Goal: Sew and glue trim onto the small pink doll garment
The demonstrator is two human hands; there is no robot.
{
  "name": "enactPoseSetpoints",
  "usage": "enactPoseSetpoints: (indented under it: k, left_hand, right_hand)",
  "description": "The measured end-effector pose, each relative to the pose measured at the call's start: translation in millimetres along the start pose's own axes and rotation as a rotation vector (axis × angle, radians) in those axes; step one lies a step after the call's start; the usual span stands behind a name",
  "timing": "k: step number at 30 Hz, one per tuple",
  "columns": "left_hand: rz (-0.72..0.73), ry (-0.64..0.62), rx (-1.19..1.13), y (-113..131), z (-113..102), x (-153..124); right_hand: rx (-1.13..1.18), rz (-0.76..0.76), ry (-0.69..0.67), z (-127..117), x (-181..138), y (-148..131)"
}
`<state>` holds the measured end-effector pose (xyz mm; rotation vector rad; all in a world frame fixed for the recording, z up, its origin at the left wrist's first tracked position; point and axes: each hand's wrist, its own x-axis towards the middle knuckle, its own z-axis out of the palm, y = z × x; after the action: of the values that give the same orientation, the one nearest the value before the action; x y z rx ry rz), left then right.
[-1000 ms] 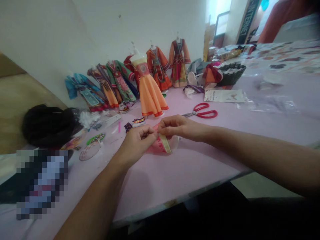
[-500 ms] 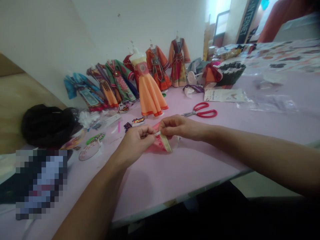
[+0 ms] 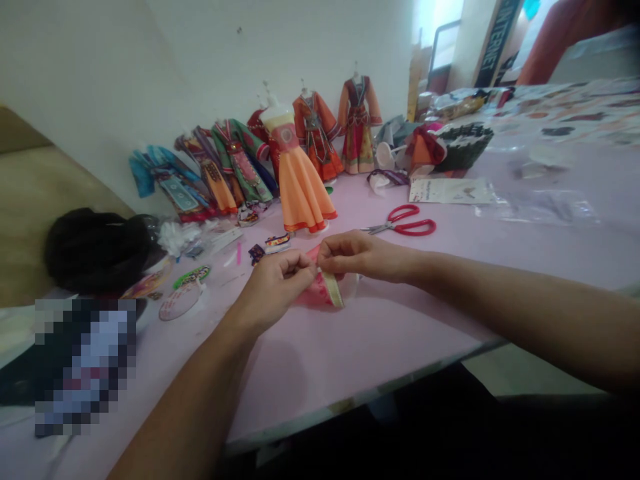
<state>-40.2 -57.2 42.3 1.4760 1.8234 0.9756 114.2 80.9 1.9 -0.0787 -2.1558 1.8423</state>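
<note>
My left hand point(image 3: 273, 287) and my right hand point(image 3: 357, 255) meet over a small pink-red piece of cloth point(image 3: 320, 291) with a pale yellow band along its edge. Both hands pinch it with closed fingers, just above the pale purple table point(image 3: 350, 340). The cloth's upper part is hidden behind my fingers. An orange doll dress on a small white stand point(image 3: 299, 180) stands just behind my hands.
A row of small costumed doll dresses point(image 3: 235, 163) lines the wall. Red-handled scissors point(image 3: 406, 222) lie right of the orange dress. A black bundle point(image 3: 95, 248) and small trims point(image 3: 193, 277) sit at left. Papers and clear plastic bags point(image 3: 537, 207) lie at right.
My fingers have shifted slightly on the cloth's edge; the hands stay in the same place.
</note>
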Motion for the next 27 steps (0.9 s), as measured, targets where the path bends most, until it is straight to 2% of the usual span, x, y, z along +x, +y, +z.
enactPoseSetpoints:
  k: [7,27]
  left_hand:
    - [-0.062,0.018,0.009,-6.6,-2.4,1.0]
    - [0.022,0.006,-0.008,-1.9,-5.6,-0.1]
  right_hand:
    - [-0.035,-0.010,0.010,-2.8,0.3,-2.6]
    - [-0.014,0.015,0.027,-3.6,-0.2,-2.8]
